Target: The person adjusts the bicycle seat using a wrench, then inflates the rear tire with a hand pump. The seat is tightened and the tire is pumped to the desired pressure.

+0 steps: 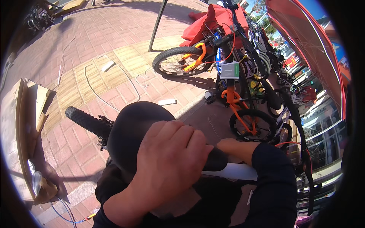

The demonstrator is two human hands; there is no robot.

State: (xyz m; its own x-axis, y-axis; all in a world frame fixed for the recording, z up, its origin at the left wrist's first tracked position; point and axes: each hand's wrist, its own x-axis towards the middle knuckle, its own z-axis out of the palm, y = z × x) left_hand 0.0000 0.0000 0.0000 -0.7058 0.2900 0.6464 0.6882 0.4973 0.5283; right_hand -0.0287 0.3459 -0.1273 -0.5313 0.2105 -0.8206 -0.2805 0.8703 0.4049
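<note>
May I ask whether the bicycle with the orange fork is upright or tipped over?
Upright: the bicycle stands on its wheels, frame above the paving.

the black saddle (122,131) is blocking the left hand (171,152) ahead; room is lying over the brick paving (118,28) beyond, while an orange-and-black bike (229,97) is obstructing the right.

The bicycle saddle (127,127) was black; the cloth (217,18) at one o'clock, red; the brick-patterned paving (125,30) at eleven o'clock, pink with a yellow band (74,87).
</note>
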